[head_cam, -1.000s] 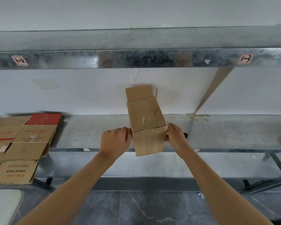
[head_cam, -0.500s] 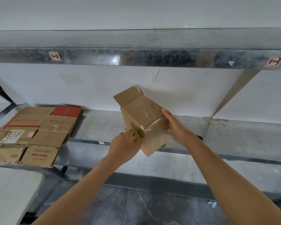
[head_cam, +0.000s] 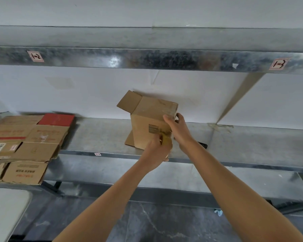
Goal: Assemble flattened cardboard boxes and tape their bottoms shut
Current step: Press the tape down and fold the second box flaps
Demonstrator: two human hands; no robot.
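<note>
A person's two bare hands work a small cardboard box over the lower metal shelf of a galvanised rack, near the shelf's front edge; whether the box touches the shelf cannot be told. The box stands slightly tilted, with one flap open at its upper left and another sticking out at its lower left. The right hand grips the box at its right edge, thumb on the near face and fingers curled round the far side. The left hand, fingers curled, holds a yellowish strip, seemingly tape, against the box's lower right corner. A pile of flattened cardboard boxes lies well apart at the shelf's left end, a red sheet at its back. A small black object shows on the shelf just behind the right wrist. Above, the upper shelf's beam carries handwritten labels reading "1-2" and "1-3". A white table corner fills the lower left, over a dark marbled floor.
</note>
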